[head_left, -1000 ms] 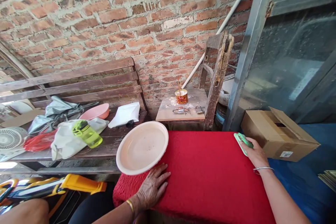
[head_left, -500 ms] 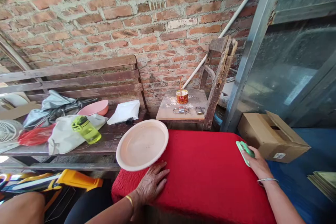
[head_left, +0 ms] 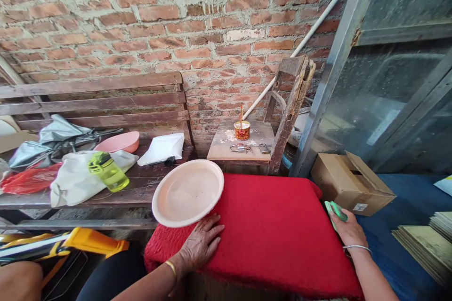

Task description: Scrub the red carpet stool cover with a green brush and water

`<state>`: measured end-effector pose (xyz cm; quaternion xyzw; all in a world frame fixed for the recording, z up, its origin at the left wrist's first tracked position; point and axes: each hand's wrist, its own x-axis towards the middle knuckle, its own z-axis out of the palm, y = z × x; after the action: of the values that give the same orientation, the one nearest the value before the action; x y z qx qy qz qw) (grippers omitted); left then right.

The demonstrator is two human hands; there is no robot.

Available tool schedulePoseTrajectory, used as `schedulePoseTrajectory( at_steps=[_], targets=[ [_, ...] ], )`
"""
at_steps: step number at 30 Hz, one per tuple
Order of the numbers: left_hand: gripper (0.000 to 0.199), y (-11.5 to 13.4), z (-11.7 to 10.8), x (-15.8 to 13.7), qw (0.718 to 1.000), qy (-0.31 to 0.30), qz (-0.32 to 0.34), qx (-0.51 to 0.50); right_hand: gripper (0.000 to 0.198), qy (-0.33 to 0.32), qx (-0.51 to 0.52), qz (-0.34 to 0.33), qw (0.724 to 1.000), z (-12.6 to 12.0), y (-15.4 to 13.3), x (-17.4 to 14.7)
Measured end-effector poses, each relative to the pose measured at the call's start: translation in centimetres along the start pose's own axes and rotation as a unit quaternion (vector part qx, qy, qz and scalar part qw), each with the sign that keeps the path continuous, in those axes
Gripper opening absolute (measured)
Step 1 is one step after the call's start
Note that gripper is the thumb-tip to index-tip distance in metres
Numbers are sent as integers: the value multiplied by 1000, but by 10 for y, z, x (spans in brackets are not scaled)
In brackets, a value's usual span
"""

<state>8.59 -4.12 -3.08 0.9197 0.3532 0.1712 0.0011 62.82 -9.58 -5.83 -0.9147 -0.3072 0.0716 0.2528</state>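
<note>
The right hand (head_left: 350, 231) hides part of the green brush (head_left: 339, 212). The left edge crops the wooden bench (head_left: 141, 100); the right edge crops stacked flat sheets (head_left: 422, 244).

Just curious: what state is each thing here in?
Green plastic brush: gripped in right hand.
Red fuzzy cloth: spread out.
Left hand: palm down on the cloth.
Round pale-pink plastic basin: open side up.
Yellow-green plastic bottle: lying down, cap on.
Brown cardboard box: one flap raised.
Red-and-gold tin: upright, sticks standing inside.
Silver metal padlocks: unclear whether locked.
</note>
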Motion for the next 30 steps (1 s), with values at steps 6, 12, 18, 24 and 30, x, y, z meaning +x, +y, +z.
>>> schedulePoseTrajectory(
  at_steps=[6, 12, 18, 24, 30],
  targets=[
    [34, 0, 2, 1, 1000, 8, 3, -19, 80, -40, 53, -67, 996, -19, -18, -29],
    [35, 8, -7, 6, 999, -15, -13, -39, 72, 19, -128, -97, 987, -35, -22, -47],
    [35, 12, -11, 9, 997, -20, -28, -63, 70, 38, -75, -278, 957, -22, -60, -89],
    [35, 12, -11, 8, 997, -15, -33, -69, 40, 10, -41, -520, 853, 43, -146, -229],
    [35, 9, -6, 8, 997, -22, -30, -62, 40, 33, -180, -467, 865, 31, -146, -221]
  ],
)
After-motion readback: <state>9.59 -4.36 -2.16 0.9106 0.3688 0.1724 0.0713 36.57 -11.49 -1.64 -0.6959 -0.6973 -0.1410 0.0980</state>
